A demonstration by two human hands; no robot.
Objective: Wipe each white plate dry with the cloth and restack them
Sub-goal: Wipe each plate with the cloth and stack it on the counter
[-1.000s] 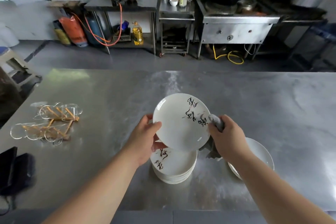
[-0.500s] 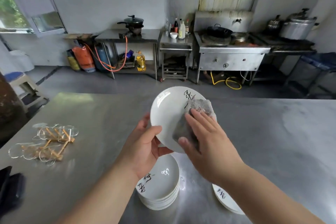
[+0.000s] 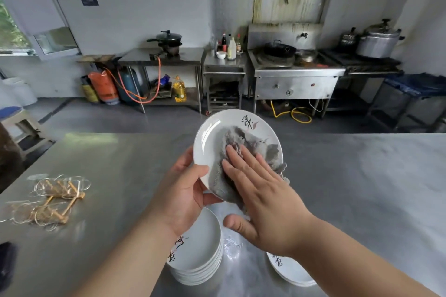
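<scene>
Left hand: grips plate rim, above stack.
Right hand: flat, presses cloth onto plate.

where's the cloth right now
Head view, centre: the cloth lies on the face of the raised plate, pressed flat under the right hand, while the left hand grips the plate's left rim above the stack.

Tilted white plate, grey cloth across
</scene>
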